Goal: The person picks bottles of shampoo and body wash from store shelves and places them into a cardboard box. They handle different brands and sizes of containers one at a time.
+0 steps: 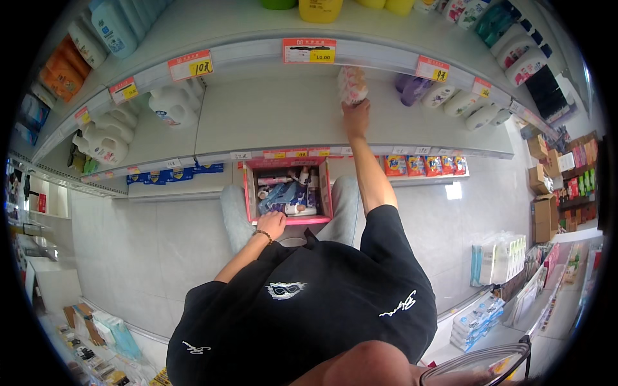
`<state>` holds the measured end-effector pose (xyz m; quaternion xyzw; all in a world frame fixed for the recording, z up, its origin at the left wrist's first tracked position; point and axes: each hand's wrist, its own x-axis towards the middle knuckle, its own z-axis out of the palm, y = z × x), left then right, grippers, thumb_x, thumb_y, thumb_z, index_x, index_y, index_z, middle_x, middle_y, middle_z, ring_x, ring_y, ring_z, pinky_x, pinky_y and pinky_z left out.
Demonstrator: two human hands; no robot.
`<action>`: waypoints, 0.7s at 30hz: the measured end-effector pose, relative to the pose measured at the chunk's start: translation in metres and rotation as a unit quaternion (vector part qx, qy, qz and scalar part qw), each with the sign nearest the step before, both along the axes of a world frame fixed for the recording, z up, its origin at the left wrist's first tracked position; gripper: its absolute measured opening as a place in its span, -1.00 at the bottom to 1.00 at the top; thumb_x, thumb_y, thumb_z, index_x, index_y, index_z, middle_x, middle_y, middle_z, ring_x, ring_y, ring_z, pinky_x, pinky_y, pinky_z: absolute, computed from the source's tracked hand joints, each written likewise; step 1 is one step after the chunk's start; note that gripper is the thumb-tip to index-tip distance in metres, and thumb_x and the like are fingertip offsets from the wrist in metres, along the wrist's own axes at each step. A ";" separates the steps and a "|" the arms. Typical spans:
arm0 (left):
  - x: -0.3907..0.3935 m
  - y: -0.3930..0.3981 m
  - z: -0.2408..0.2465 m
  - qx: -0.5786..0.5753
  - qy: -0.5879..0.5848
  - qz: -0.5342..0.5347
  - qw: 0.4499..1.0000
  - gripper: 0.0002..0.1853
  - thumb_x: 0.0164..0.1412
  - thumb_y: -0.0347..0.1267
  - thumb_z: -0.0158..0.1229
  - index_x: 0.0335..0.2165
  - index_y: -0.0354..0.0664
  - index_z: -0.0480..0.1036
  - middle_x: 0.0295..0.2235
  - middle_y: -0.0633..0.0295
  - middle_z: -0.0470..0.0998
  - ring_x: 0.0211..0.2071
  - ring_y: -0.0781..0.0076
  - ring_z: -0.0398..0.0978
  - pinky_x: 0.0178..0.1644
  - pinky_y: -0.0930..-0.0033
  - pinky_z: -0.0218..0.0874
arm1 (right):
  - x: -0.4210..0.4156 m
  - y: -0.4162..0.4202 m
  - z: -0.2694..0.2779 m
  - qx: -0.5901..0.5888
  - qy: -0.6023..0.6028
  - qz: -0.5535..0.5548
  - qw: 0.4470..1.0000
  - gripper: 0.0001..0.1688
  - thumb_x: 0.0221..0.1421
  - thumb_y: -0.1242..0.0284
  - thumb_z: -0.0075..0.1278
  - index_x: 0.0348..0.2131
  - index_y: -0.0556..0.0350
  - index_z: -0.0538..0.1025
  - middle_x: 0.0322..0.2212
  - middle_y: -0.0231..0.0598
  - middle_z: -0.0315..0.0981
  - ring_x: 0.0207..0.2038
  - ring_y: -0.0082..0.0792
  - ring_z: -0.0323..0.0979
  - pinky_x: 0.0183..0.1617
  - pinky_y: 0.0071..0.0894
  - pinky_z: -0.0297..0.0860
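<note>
My right hand (pixel 356 118) reaches onto the middle shelf, with its fingers around the near end of a row of pink-and-white floral packs (pixel 353 84). Blur hides the exact finger contact. On my lap, between my knees, rests a pink cardboard box (pixel 289 221) with its top open. Several bottles and tubes lie jumbled inside, among them a white-and-purple bottle (pixel 289 209) and crumpled blue plastic (pixel 280 194). My left hand (pixel 273 224) grips the near rim of the box, toward its left corner.
White jugs (pixel 171 103) stand left on the middle shelf (pixel 265 106); purple bottles (pixel 415 89) and white bottles (pixel 439 95) stand right. Price tags (pixel 309 51) line the upper shelf's edge. Tide bags (pixel 425 165) sit low to the right. Wrapped paper packs (pixel 499 258) are behind on the right.
</note>
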<state>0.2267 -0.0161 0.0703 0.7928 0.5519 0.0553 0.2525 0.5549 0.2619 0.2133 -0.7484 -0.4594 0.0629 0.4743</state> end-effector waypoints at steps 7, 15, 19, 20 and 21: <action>-0.001 -0.004 -0.001 0.016 -0.003 0.002 1.000 -0.69 0.31 -0.20 -0.06 -0.27 -0.12 0.54 -0.27 0.12 0.59 -0.16 0.03 0.51 -0.07 -0.02 0.29 | -0.003 -0.007 0.003 0.014 0.021 0.019 1.000 -0.32 -0.01 0.24 0.28 -0.06 0.18 0.26 -0.08 0.07 0.38 -0.03 0.22 0.41 -0.02 0.15 0.37; -0.001 -0.005 -0.004 0.021 -0.028 -0.005 0.999 -0.70 0.29 -0.21 -0.06 -0.29 -0.14 0.54 -0.28 0.11 0.59 -0.16 0.04 0.51 -0.07 -0.01 0.28 | 0.013 -0.008 -0.056 -0.005 -0.145 -0.049 0.988 -0.11 0.01 0.16 0.25 0.13 0.32 0.22 0.02 0.20 0.33 0.08 0.23 0.34 0.14 0.08 0.29; -0.002 -0.003 0.001 0.008 -0.016 0.002 1.000 -0.69 0.32 -0.21 -0.07 -0.25 -0.12 0.54 -0.24 0.12 0.59 -0.13 0.05 0.50 -0.02 0.01 0.25 | 0.009 -0.028 -0.054 -0.014 0.014 -0.020 1.000 -0.28 0.13 0.40 0.08 0.20 0.32 0.23 0.14 0.30 0.20 0.24 0.25 0.13 0.29 0.02 0.17; -0.002 -0.003 0.002 0.007 -0.015 0.005 1.000 -0.69 0.32 -0.21 -0.07 -0.25 -0.12 0.54 -0.23 0.12 0.59 -0.14 0.05 0.50 -0.03 0.00 0.26 | 0.001 -0.043 -0.047 0.016 0.002 0.037 0.999 -0.33 0.13 0.44 0.06 0.18 0.32 0.26 0.14 0.28 0.21 0.23 0.24 0.15 0.29 0.01 0.17; -0.003 -0.004 0.002 0.006 -0.014 0.007 1.000 -0.69 0.32 -0.21 -0.07 -0.25 -0.12 0.54 -0.23 0.11 0.59 -0.14 0.04 0.50 -0.04 -0.01 0.27 | -0.010 -0.065 -0.039 0.047 -0.010 0.092 0.995 -0.37 0.13 0.47 0.03 0.16 0.32 0.28 0.14 0.26 0.22 0.23 0.22 0.16 0.29 -0.01 0.17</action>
